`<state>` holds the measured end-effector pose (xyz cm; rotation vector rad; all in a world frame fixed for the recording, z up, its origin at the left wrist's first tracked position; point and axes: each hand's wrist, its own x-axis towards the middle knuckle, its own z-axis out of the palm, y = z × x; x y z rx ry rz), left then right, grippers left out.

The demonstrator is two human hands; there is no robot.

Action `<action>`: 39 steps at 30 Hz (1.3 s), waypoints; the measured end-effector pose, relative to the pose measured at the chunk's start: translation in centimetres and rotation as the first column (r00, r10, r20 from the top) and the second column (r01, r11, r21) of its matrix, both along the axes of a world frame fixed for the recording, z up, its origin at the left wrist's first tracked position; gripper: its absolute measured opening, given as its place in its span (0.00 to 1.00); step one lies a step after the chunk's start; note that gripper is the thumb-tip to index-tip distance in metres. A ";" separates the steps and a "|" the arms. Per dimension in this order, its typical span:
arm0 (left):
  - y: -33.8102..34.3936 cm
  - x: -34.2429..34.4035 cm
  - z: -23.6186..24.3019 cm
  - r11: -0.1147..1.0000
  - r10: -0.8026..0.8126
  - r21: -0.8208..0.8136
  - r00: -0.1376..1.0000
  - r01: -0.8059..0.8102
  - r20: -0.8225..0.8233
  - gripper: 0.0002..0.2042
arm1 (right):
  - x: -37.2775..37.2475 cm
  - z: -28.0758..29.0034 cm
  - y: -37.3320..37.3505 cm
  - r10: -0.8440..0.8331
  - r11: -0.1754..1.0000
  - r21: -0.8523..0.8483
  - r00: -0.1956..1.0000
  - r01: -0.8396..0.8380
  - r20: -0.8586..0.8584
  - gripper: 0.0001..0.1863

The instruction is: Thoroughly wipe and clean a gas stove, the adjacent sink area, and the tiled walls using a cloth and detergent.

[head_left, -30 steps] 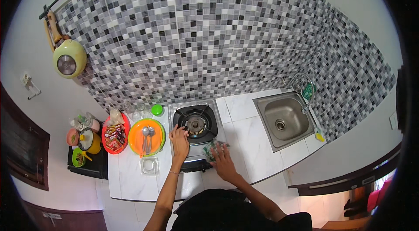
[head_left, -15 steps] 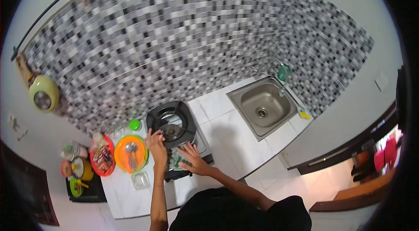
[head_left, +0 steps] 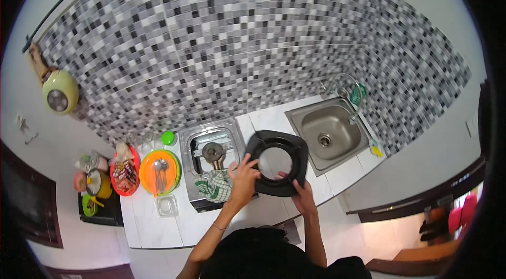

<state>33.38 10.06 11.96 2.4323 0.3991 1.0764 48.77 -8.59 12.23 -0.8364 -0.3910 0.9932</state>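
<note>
A black pan support [head_left: 293, 152], squarish with a round hole in its middle, is held over the white counter right of the gas stove [head_left: 237, 136]. My left hand [head_left: 243, 178] grips its left edge, with fingers reaching over the rim. My right hand [head_left: 304, 199] holds the lower right edge, some fingertips showing inside the hole. With the support off it, the stove shows its round burner [head_left: 212, 151] in an open metal tray. On the stove's front, beside my left hand, lies a crumpled green-and-white checked cloth [head_left: 216, 188].
To the right is a steel sink [head_left: 307, 160] with a tap [head_left: 354, 118]. Left of the stove are an orange plate [head_left: 148, 178] with spoons, a clear square dish [head_left: 167, 206], a green-lidded jar [head_left: 167, 138] and a red basket [head_left: 136, 173] of packets.
The pan support has come off the stove and moved right, now held in both hands. The burner, tray and cloth beneath are uncovered. My view has shifted slightly.
</note>
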 end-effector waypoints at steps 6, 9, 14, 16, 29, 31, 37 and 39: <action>-2.2 2.0 0.5 0.975 0.110 -0.182 0.987 -0.130 -0.117 0.26 | 2.9 -3.0 -2.5 -0.169 0.985 0.007 0.977 0.172 -0.132 0.29; -1.6 -0.4 0.8 0.936 0.297 -0.120 0.927 -0.330 -0.228 0.32 | 8.3 -7.3 -1.9 -0.373 0.926 -0.056 0.886 0.372 -0.277 0.21; -0.5 -5.8 -1.0 0.781 0.535 -0.011 0.677 -0.625 -0.506 0.38 | 20.3 -14.9 0.0 -0.634 0.759 -0.201 0.632 0.619 -0.446 0.13; -0.6 -7.1 -2.4 0.743 0.502 -0.035 0.591 -0.668 -0.631 0.40 | 25.3 -17.9 1.3 -0.743 0.668 -0.269 0.597 0.694 -0.303 0.13; 0.2 -7.9 -6.3 0.680 0.548 0.015 0.495 -0.733 -0.674 0.36 | 37.3 -33.9 3.8 -0.783 0.596 -0.332 0.437 0.731 -0.442 0.14; 0.5 -8.2 -6.7 0.635 0.582 0.064 0.423 -0.770 -0.695 0.35 | 37.2 -35.4 4.2 -0.760 0.604 -0.331 0.648 0.725 0.034 0.16; 2.6 -10.0 -7.9 0.625 0.596 0.073 0.415 -0.777 -0.687 0.36 | 36.6 -34.2 3.4 -0.058 0.502 -0.250 0.321 0.828 0.945 0.17; 3.5 -10.5 -8.1 0.651 0.614 0.070 0.469 -0.756 -0.635 0.36 | 36.3 -33.5 3.1 0.103 0.356 -0.528 0.529 0.771 0.842 0.24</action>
